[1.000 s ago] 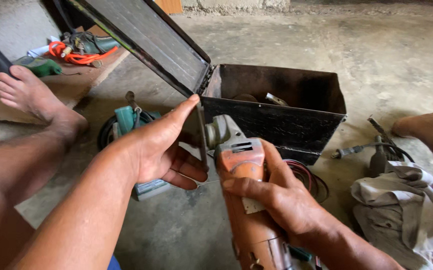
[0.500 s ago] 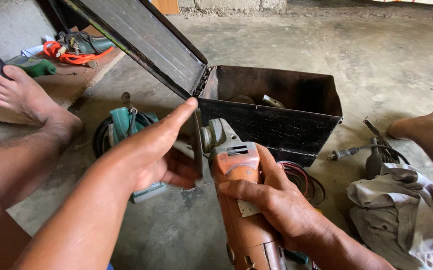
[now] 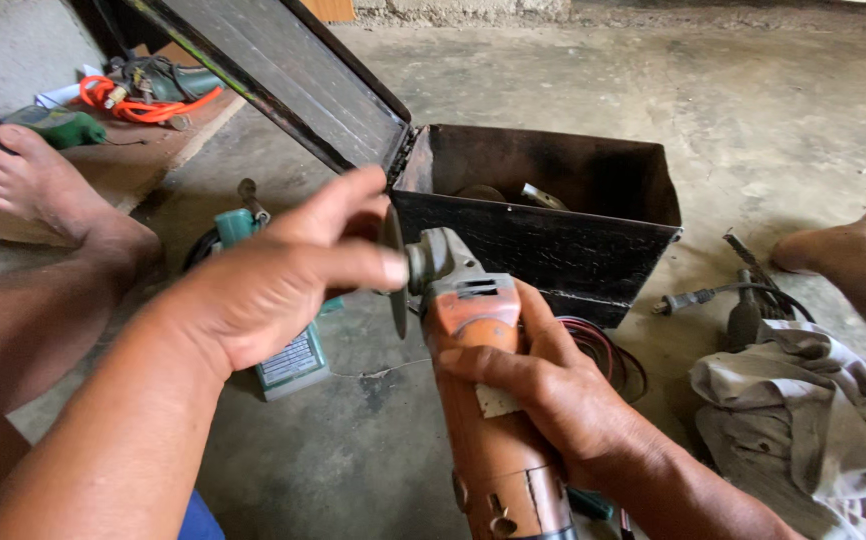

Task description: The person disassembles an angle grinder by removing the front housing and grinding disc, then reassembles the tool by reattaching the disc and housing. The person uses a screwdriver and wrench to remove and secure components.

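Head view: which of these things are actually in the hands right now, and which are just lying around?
In hand:
- orange angle grinder, gripped by right hand
- its disc, touched by left hand

Lying about:
- open black metal box
- teal power tool
- grey cloth
- plug and cord
- orange cable

Your orange angle grinder [image 3: 488, 400] points away from you above the concrete floor, its grey gear head up front. A thin disc [image 3: 394, 272] stands edge-on at its left side, just before the black metal box.
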